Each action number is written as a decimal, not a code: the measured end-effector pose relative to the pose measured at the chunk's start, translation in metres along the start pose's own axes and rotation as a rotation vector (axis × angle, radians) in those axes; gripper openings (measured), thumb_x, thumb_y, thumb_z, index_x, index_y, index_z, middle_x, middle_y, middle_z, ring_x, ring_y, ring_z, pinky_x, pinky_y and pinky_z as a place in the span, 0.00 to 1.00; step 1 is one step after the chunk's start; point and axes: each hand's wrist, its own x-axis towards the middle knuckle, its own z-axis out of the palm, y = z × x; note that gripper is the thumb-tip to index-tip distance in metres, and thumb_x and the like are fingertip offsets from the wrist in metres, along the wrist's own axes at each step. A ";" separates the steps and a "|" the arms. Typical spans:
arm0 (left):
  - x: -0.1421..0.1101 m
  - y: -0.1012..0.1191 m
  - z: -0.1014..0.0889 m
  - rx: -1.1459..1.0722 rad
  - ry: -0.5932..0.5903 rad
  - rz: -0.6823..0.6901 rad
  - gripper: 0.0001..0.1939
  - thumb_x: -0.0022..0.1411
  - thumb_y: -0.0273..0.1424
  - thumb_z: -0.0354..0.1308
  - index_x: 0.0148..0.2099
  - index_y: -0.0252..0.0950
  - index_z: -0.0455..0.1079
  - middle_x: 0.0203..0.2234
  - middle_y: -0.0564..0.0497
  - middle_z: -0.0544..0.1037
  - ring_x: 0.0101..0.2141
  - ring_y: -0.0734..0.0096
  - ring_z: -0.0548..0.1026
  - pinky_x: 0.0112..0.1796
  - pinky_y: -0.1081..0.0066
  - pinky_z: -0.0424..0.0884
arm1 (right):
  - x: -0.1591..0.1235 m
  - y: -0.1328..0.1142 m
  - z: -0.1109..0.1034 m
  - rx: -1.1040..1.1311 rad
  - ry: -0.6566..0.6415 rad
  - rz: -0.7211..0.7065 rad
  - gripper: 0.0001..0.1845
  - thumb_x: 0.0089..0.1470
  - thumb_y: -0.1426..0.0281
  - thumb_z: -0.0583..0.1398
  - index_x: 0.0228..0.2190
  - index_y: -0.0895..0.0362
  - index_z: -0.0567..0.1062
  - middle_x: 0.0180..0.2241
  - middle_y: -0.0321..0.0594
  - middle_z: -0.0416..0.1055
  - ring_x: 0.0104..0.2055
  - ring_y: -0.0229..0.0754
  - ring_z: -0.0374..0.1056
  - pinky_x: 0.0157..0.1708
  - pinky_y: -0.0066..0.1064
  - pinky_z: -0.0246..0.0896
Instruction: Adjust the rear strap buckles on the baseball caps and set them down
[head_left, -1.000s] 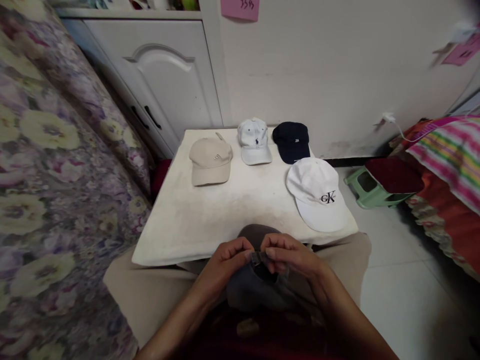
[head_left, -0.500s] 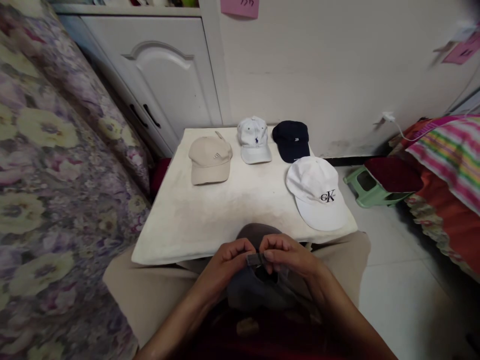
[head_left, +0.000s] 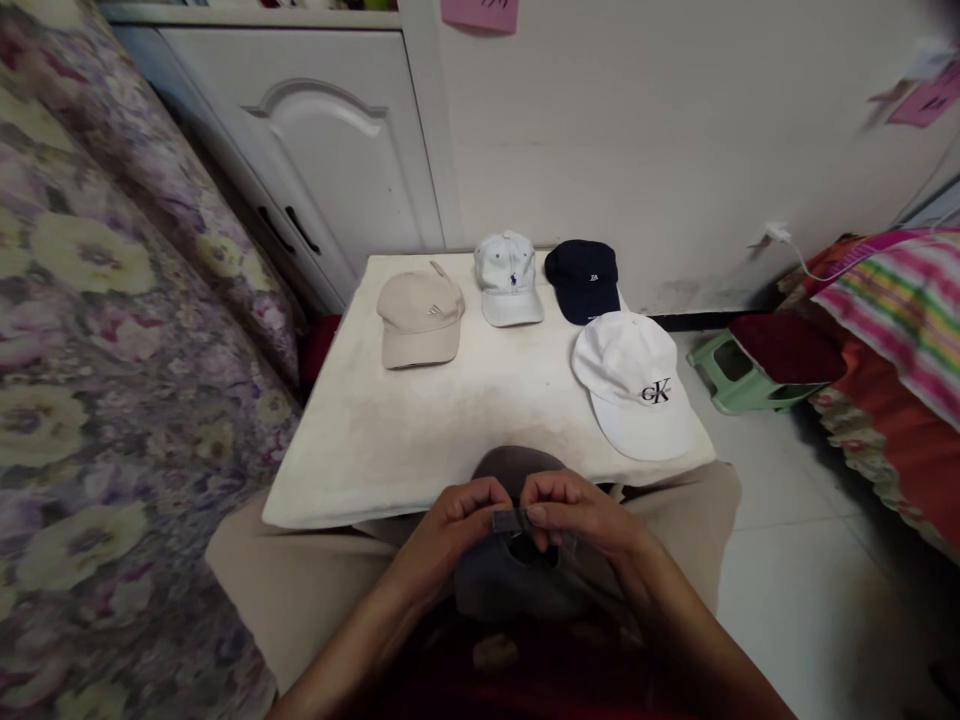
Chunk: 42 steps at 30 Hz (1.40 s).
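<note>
A dark grey baseball cap (head_left: 495,582) rests between my thighs at the table's front edge, its back strap turned up toward me and its brim pointing away. My left hand (head_left: 466,510) pinches the left part of the strap (head_left: 508,521) between thumb and fingers. Close on its right, my right hand (head_left: 574,508) pinches the strap's other end, with thumb and forefinger pressed together. Below the strap shows the dark opening at the cap's back. Fingers partly hide the strap's fastening, and the cap's lower part is in shadow.
On the cream-covered table (head_left: 360,430) lie a beige cap (head_left: 420,318), a pale blue cap (head_left: 508,278), a navy cap (head_left: 583,280) and a white cap (head_left: 634,385). A floral curtain (head_left: 97,380) hangs left. A green stool (head_left: 731,375) stands right, near a bed (head_left: 900,400).
Both hands stay on the strap of the grey cap. My right hand has shifted very slightly to the right; the caps on the table have not moved.
</note>
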 end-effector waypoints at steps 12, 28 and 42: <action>0.001 0.001 0.002 0.009 -0.005 0.002 0.11 0.58 0.36 0.62 0.28 0.35 0.69 0.22 0.54 0.71 0.25 0.74 0.63 0.27 0.74 0.57 | 0.000 0.002 0.002 0.056 -0.013 -0.016 0.12 0.55 0.63 0.66 0.28 0.59 0.74 0.20 0.33 0.72 0.19 0.30 0.58 0.20 0.23 0.49; 0.002 -0.003 -0.002 0.060 0.078 0.001 0.14 0.59 0.38 0.63 0.29 0.34 0.66 0.21 0.57 0.65 0.23 0.77 0.58 0.26 0.75 0.53 | -0.003 -0.004 0.014 -0.051 0.188 -0.099 0.18 0.44 0.71 0.73 0.38 0.56 0.75 0.30 0.31 0.72 0.28 0.33 0.66 0.29 0.24 0.60; -0.003 -0.002 -0.004 0.023 0.055 0.014 0.18 0.58 0.43 0.65 0.33 0.37 0.63 0.23 0.58 0.64 0.25 0.76 0.59 0.26 0.76 0.54 | -0.008 -0.014 0.029 -0.369 0.277 -0.135 0.11 0.48 0.73 0.69 0.35 0.53 0.77 0.28 0.31 0.73 0.28 0.35 0.66 0.30 0.28 0.61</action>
